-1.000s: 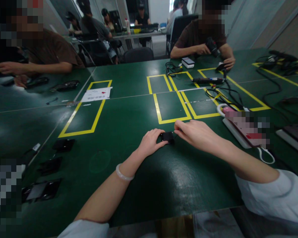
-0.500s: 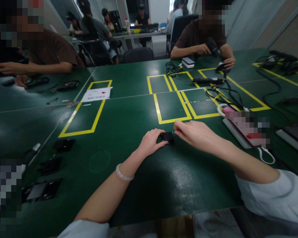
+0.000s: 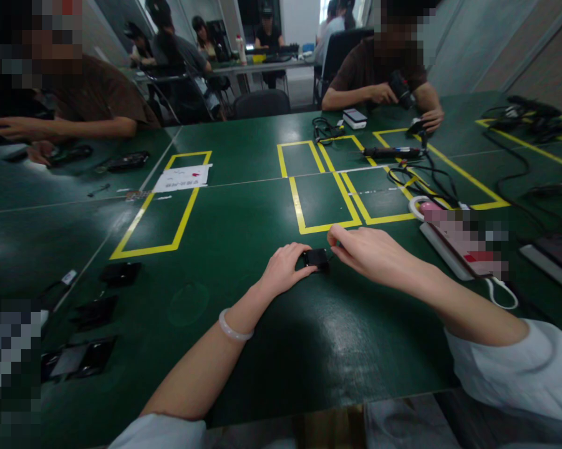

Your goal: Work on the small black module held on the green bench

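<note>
A small black block (image 3: pixel 316 259) lies on the green table (image 3: pixel 243 349), just below a yellow taped rectangle (image 3: pixel 325 206). My left hand (image 3: pixel 285 268) rests on the table with its fingers gripping the block's left side. My right hand (image 3: pixel 372 252) reaches in from the right, fingertips pinched together at the block's upper right corner; whether they hold something thin there is too small to tell.
Several flat black parts (image 3: pixel 119 273) lie at the left near the table's edge. A white power strip (image 3: pixel 453 246) and cables (image 3: pixel 425 178) lie to the right. A white paper (image 3: pixel 182 178) sits in another yellow rectangle. Other people sit at the far side and left.
</note>
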Demonstrator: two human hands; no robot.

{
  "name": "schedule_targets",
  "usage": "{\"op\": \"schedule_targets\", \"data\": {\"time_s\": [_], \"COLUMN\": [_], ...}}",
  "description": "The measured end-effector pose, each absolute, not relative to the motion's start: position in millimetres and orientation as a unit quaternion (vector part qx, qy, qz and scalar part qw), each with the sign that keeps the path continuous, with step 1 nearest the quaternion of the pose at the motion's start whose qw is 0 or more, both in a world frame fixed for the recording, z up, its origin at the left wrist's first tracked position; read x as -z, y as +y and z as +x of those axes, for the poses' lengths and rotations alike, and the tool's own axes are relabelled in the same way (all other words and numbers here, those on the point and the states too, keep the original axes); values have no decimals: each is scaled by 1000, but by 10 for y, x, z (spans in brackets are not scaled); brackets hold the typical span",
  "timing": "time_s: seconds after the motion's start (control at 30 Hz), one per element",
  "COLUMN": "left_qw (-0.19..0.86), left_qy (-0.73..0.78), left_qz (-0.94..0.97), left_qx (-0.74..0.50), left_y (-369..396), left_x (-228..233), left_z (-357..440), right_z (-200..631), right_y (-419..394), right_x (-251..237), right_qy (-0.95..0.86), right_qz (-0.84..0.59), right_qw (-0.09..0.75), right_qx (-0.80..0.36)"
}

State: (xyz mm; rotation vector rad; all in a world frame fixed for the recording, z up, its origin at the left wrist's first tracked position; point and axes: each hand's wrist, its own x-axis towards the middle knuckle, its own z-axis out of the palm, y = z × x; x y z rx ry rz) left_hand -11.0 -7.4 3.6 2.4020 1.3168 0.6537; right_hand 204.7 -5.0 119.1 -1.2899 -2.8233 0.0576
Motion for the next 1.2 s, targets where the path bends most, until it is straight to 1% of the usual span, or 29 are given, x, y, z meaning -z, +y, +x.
{"op": "schedule_targets", "data": {"time_s": [0.17, 0.37, 0.5, 0.63, 0.83, 1.07, 1.2], "left_qw": [163, 159, 156, 159, 161, 160, 159], "left_qy": [461, 462, 462, 463, 466, 465, 464], "left_qz": [841, 842, 842, 841, 840, 840, 840], "left_qx": [-233, -229, -231, -230, -228, -229, -231], "left_y": [-74, -72, -74, -74, -72, -77, -80], "left_x": [-25, -35, -35, -27, -20, -19, -27], "left_z": [-111, -109, -108, -112, -116, -116, -113], "right_z": [2060, 2046, 2061, 2059, 2045, 2071, 2060], "right_y": [-67, -39, -53, -74, -52, -74, -77], "right_x": [-1227, -1196, -1201, -1224, -1209, -1205, -1202], "right_qy": [-909, -907, -909, -909, -906, -910, -908], "right_qz": [-415, -421, -416, -414, -423, -413, -417], "right_qw": [25, 3, 27, 34, 6, 40, 35], "right_qx": [-31, -3, -19, -33, -9, -29, -25]}}
